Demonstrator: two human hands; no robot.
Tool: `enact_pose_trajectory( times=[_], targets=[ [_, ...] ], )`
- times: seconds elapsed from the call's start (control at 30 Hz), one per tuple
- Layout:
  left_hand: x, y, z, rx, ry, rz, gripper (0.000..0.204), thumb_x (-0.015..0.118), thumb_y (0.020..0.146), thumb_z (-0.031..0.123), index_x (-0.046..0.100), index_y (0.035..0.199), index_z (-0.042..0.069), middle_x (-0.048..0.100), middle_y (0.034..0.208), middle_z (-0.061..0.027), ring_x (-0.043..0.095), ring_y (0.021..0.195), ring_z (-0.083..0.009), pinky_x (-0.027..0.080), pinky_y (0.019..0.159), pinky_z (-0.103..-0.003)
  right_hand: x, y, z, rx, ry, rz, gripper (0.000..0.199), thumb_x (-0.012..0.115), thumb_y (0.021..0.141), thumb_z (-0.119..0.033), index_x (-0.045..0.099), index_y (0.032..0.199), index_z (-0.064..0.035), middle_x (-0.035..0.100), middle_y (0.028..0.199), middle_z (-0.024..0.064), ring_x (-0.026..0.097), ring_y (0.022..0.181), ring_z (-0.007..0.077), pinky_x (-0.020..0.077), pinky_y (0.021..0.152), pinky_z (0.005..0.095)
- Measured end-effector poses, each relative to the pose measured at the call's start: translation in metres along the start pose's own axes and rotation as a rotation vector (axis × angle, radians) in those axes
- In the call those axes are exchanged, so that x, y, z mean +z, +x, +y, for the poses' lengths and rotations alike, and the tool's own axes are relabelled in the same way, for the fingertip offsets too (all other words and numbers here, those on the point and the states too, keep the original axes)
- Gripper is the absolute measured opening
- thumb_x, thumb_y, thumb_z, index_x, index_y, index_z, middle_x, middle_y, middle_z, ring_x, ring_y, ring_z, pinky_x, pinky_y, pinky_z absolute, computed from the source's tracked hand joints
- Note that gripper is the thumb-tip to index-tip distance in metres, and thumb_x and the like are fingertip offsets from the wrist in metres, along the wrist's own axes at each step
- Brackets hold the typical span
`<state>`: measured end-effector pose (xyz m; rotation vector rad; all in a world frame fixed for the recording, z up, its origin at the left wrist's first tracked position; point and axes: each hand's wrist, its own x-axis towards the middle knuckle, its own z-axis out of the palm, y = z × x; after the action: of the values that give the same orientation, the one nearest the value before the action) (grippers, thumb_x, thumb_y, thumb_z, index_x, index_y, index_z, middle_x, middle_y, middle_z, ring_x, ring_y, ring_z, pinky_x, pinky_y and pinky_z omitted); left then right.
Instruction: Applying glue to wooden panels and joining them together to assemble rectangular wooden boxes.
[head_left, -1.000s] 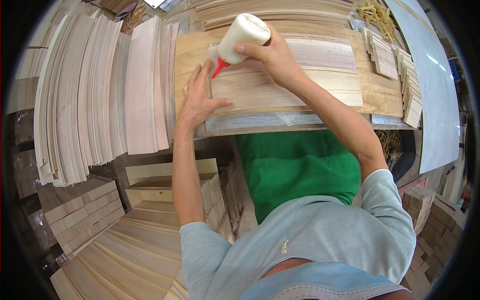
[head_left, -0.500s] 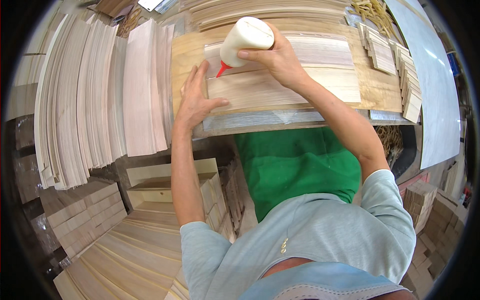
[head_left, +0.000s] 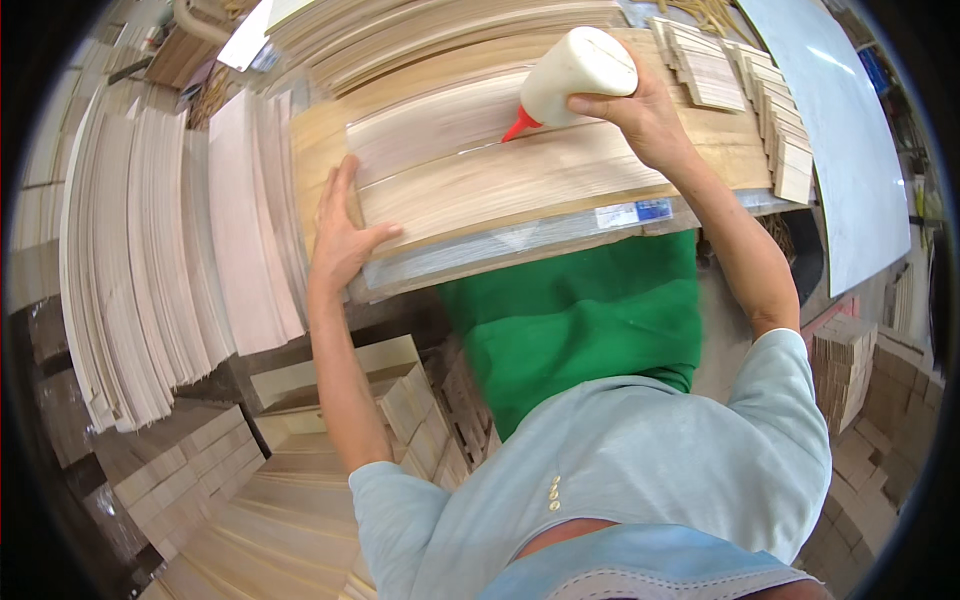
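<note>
My right hand (head_left: 648,118) is wrapped round a white squeeze bottle (head_left: 575,78), tilted so that its red nozzle points down and left. The nozzle tip is at the seam between two pale wooden boards (head_left: 500,190), which lie side by side on a larger wooden board (head_left: 312,140). A thin white streak shows on the seam beside the tip. At the boards' left end rests my left hand (head_left: 343,240), open, thumb spread from the stretched fingers, holding nothing.
Tall stacks of thin wooden sheets (head_left: 150,260) stand at the left. More long strips (head_left: 440,35) lie behind the boards. Small wooden pieces (head_left: 705,65) overlap at the right, beside a large pale sheet (head_left: 850,150). Wooden blocks (head_left: 195,470) are piled at the lower left.
The bottle in my right hand has moved rightward along the seam, leaving the left part uncovered. My left hand stays at the boards' left end. The whole view has turned slightly.
</note>
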<state>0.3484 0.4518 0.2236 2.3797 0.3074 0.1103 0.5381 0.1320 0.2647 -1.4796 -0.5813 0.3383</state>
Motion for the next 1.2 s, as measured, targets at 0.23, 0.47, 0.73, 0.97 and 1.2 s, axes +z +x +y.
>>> enact_pose_trajectory(
  times=[0.23, 0.47, 0.73, 0.97, 1.2],
  targets=[
    [0.000, 0.001, 0.009, -0.010, -0.038, -0.022, 0.098, 0.080, 0.057, 0.015, 0.036, 0.145, 0.006, 0.037, 0.149, -0.0165, 0.028, 0.142, -0.0317, 0.022, 0.117, -0.041, -0.071, -0.022, 0.001, -0.058, -0.076, 0.118, 0.057, 0.077, 0.079, -0.008, 0.050, 0.129, -0.0054, 0.062, 0.117, 0.0046, 0.057, 0.112, 0.0149, 0.0464, 0.095, 0.0308],
    [0.000, 0.003, 0.008, -0.036, -0.052, -0.051, 0.102, 0.077, 0.055, 0.015, 0.032, 0.146, 0.003, 0.035, 0.150, -0.0170, 0.029, 0.141, -0.0300, 0.022, 0.117, -0.039, -0.131, -0.039, 0.006, -0.063, -0.081, 0.200, 0.064, 0.074, 0.079, -0.001, 0.044, 0.136, -0.0061, 0.058, 0.123, 0.0037, 0.051, 0.120, 0.0167, 0.0402, 0.103, 0.0347],
    [-0.003, 0.004, 0.017, -0.013, 0.021, -0.082, 0.102, 0.078, 0.057, 0.020, 0.031, 0.147, 0.003, 0.032, 0.151, -0.0174, 0.028, 0.141, -0.0307, 0.020, 0.117, -0.039, -0.142, -0.050, -0.020, -0.096, -0.477, 0.343, 0.059, 0.076, 0.076, -0.011, 0.050, 0.128, 0.0008, 0.062, 0.115, 0.0099, 0.058, 0.108, 0.0192, 0.0452, 0.094, 0.0325],
    [0.001, 0.012, 0.044, 0.036, 0.119, -0.140, 0.100, 0.078, 0.060, 0.012, 0.029, 0.147, 0.004, 0.030, 0.152, -0.0189, 0.025, 0.142, -0.0322, 0.020, 0.117, -0.040, -0.160, -0.066, 0.011, -0.056, 0.351, 0.419, 0.043, 0.067, 0.087, -0.015, 0.051, 0.124, -0.0003, 0.061, 0.115, 0.0102, 0.061, 0.109, 0.0253, 0.0552, 0.090, 0.0463],
    [0.046, 0.033, 0.107, 0.256, 0.354, -0.326, 0.112, 0.087, 0.053, 0.025, 0.030, 0.148, 0.007, 0.026, 0.154, -0.0192, 0.021, 0.143, -0.0347, 0.019, 0.117, -0.045, -0.144, -0.056, 0.021, -0.147, 0.552, 0.544, 0.029, 0.067, 0.087, -0.011, 0.058, 0.113, -0.0008, 0.063, 0.107, 0.0090, 0.063, 0.101, 0.0243, 0.0562, 0.087, 0.0476]
  ],
)
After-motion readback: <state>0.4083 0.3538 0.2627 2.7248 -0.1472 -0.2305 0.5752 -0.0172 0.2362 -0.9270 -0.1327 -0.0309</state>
